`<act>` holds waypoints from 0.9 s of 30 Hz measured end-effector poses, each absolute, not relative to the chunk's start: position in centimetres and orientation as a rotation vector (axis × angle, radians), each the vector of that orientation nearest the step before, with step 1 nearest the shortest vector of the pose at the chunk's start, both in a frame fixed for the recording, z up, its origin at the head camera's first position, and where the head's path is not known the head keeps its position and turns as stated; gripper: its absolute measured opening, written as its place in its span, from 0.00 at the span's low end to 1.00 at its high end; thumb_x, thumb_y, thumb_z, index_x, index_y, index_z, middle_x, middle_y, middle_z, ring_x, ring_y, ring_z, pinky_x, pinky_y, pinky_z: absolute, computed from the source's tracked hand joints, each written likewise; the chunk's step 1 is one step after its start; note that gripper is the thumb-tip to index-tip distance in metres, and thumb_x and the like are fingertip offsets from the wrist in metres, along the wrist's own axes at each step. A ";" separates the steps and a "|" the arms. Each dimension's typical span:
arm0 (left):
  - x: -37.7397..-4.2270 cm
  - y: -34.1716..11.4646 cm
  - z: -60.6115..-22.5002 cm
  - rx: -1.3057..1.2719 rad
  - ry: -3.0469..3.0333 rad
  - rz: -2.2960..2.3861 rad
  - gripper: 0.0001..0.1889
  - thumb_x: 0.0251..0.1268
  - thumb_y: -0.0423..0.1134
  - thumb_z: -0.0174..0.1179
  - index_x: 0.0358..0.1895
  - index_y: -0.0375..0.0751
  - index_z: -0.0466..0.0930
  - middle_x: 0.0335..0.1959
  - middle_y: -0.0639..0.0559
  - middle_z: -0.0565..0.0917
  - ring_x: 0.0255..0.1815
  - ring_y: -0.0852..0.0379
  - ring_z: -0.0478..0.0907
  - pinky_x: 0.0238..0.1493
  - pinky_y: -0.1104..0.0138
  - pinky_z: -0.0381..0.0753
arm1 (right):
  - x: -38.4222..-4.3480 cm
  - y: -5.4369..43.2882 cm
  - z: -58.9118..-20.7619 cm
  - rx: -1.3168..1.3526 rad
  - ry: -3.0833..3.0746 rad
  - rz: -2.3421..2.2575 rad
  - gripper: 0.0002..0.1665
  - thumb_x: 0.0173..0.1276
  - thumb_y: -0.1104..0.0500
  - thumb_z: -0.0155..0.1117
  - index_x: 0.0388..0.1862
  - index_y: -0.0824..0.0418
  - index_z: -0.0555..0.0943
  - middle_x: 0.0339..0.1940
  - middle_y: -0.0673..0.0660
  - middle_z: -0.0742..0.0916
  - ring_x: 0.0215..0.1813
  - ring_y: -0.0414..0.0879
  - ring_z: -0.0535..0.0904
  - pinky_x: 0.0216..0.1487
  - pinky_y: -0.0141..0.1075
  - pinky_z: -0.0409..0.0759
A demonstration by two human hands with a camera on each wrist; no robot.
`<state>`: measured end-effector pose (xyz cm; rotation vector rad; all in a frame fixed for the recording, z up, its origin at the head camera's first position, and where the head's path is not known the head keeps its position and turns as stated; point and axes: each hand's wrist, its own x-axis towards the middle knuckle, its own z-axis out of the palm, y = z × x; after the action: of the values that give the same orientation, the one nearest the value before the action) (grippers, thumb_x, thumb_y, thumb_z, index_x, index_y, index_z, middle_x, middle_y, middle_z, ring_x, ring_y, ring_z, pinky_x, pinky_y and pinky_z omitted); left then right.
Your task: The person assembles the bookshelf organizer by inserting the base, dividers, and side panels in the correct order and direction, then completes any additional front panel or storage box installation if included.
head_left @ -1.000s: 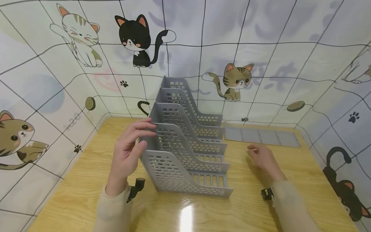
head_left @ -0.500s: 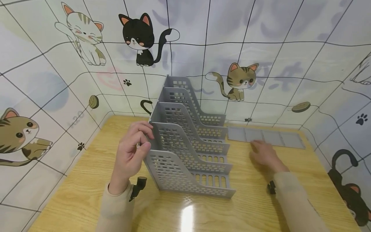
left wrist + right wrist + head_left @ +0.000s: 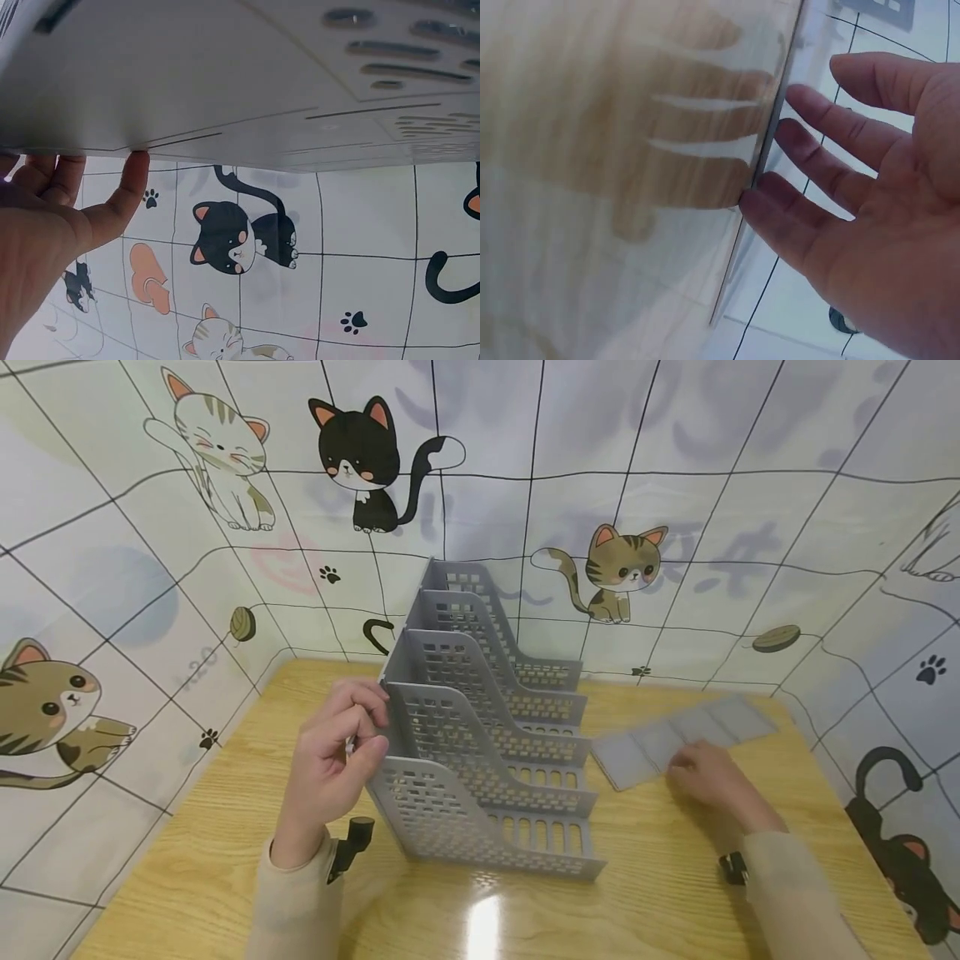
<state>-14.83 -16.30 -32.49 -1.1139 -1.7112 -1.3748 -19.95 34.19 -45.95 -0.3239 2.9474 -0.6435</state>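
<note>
A grey plastic file rack stands in the middle of the wooden table, with several perforated dividers. My left hand holds the rack's tall left edge with curled fingers. In the left wrist view, the thumb meets the rim of the smooth back wall. A flat grey panel, marked into sections, lies slanted to the rack's right. The fingers of my right hand touch its near edge. In the right wrist view, those fingertips meet the thin panel edge while the thumb stands apart.
The wooden table reaches a white wall sheet printed with cats and grid lines at the back and both sides. A bright light reflection shows near the table's front.
The panel has turned from lying along the back wall to a slant, its left end nearer me. My right hand has moved right and slightly closer to me. The left fingers have curled onto the rack.
</note>
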 end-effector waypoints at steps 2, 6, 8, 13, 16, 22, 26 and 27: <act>-14.5 -16.5 -32.3 -1.118 -1.721 -1.366 0.18 0.66 0.29 0.58 0.19 0.40 0.63 0.32 0.44 0.74 0.50 0.44 0.73 0.57 0.58 0.71 | -19.5 34.6 -45.9 -0.294 2.926 -0.664 0.13 0.72 0.61 0.62 0.28 0.66 0.83 0.33 0.61 0.82 0.37 0.56 0.78 0.40 0.52 0.79; -13.7 -16.9 -31.7 -1.153 -1.727 -1.351 0.20 0.67 0.29 0.60 0.18 0.42 0.62 0.30 0.47 0.73 0.47 0.47 0.71 0.54 0.63 0.69 | -19.0 35.2 -45.7 -0.205 2.837 -0.675 0.22 0.75 0.56 0.59 0.17 0.58 0.75 0.22 0.51 0.77 0.28 0.45 0.68 0.31 0.39 0.67; -13.3 -17.0 -31.4 -1.172 -1.721 -1.359 0.20 0.63 0.26 0.59 0.18 0.43 0.62 0.29 0.48 0.74 0.45 0.48 0.70 0.52 0.64 0.67 | -18.9 35.4 -45.5 -0.161 2.794 -0.697 0.23 0.77 0.54 0.59 0.19 0.59 0.76 0.21 0.51 0.76 0.28 0.46 0.68 0.31 0.38 0.66; -12.6 -17.1 -30.9 -1.199 -1.702 -1.400 0.20 0.61 0.24 0.59 0.17 0.42 0.62 0.29 0.48 0.74 0.44 0.49 0.68 0.51 0.65 0.66 | -19.0 36.1 -45.4 0.047 2.809 -0.716 0.18 0.76 0.53 0.60 0.36 0.68 0.81 0.29 0.58 0.83 0.33 0.51 0.76 0.32 0.40 0.74; -12.5 -17.1 -30.8 -1.204 -1.699 -1.401 0.20 0.61 0.23 0.59 0.17 0.42 0.62 0.29 0.48 0.74 0.43 0.49 0.68 0.51 0.65 0.67 | -19.0 36.3 -45.1 0.194 2.797 -0.695 0.20 0.72 0.56 0.61 0.43 0.76 0.77 0.34 0.66 0.83 0.37 0.57 0.78 0.36 0.45 0.79; -12.6 -17.2 -30.8 -1.217 -1.687 -1.401 0.19 0.61 0.24 0.59 0.17 0.42 0.63 0.29 0.47 0.74 0.43 0.49 0.69 0.51 0.65 0.67 | -18.9 36.3 -44.5 0.300 2.718 -0.639 0.15 0.66 0.61 0.61 0.36 0.75 0.74 0.31 0.64 0.79 0.36 0.56 0.75 0.36 0.44 0.76; -12.7 -17.2 -30.9 -1.213 -1.687 -1.402 0.19 0.61 0.23 0.59 0.17 0.42 0.63 0.29 0.47 0.74 0.43 0.49 0.69 0.50 0.65 0.67 | -19.1 36.2 -44.4 0.274 2.691 -0.615 0.10 0.61 0.64 0.60 0.21 0.64 0.71 0.21 0.55 0.75 0.27 0.48 0.71 0.28 0.37 0.70; -12.7 -17.2 -30.9 -1.212 -1.687 -1.402 0.19 0.60 0.23 0.59 0.17 0.42 0.63 0.28 0.47 0.74 0.43 0.49 0.69 0.50 0.65 0.67 | -19.1 36.2 -44.4 0.265 2.691 -0.608 0.11 0.60 0.65 0.60 0.20 0.62 0.71 0.20 0.54 0.75 0.26 0.47 0.70 0.28 0.36 0.70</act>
<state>-12.66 -17.20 -30.89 -1.2123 -1.6866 -1.4024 -19.10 36.16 -44.43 0.2646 2.6906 -0.6084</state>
